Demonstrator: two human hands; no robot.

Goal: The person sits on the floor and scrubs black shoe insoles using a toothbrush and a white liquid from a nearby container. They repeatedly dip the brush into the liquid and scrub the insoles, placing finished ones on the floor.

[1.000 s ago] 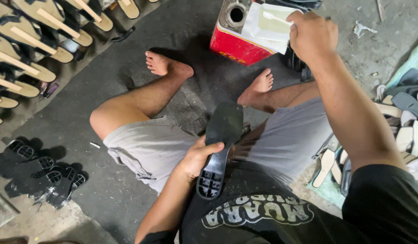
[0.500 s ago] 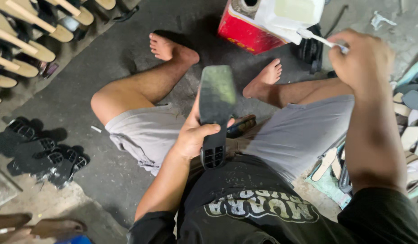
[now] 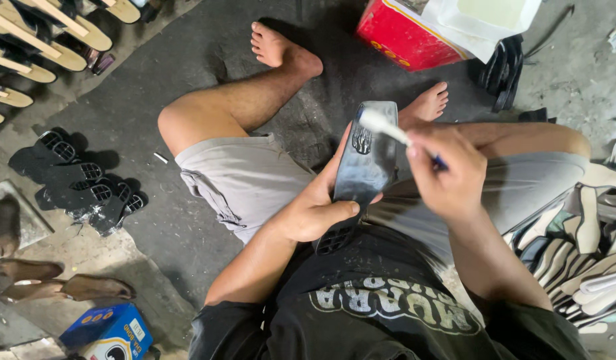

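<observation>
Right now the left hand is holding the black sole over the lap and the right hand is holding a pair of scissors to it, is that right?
Not quite. The left hand does hold the black sole over the lap, but the right hand holds a white-tipped brush, not scissors, its tip at the sole's upper end. The head view shows this.

Glossy wet-looking black rubber sole (image 3: 365,160), white-bristled brush (image 3: 381,125), rough matt grey concrete floor (image 3: 168,60).
</observation>
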